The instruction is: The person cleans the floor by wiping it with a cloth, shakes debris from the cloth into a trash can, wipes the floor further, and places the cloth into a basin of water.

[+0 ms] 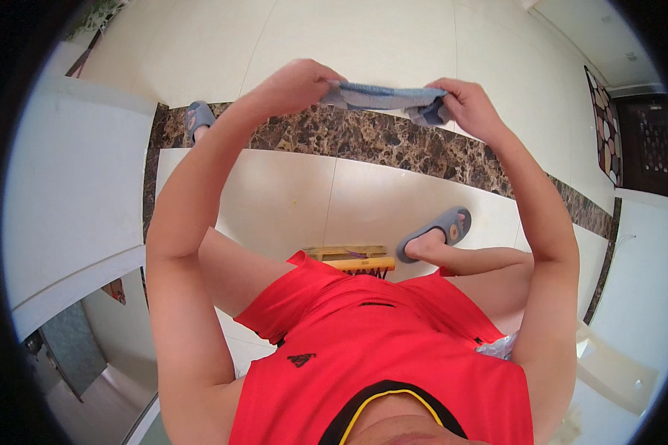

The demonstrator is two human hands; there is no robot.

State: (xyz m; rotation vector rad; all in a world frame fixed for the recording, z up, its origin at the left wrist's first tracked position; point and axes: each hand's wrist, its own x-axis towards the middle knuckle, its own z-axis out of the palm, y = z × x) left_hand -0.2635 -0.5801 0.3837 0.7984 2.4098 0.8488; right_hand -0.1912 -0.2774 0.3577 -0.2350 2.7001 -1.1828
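A grey and blue piece of fabric (389, 97) is stretched sideways in front of me, above the floor. Its exact kind is hard to tell; it looks folded or rolled into a narrow strip. My left hand (303, 86) pinches one end between thumb and fingers. At the other end my right hand (470, 105) grips the fabric, where a bunched, darker part hangs below the fingers. Both arms reach forward, well ahead of my knees.
I sit on a low wooden stool (367, 263) with cords. Grey slippers (442, 233) are on my feet, set wide apart. A brown marbled strip (367, 130) crosses the pale tiles. White walls (80, 183) flank me. A pebble-patterned mat (602, 128) lies before a dark door (648, 144).
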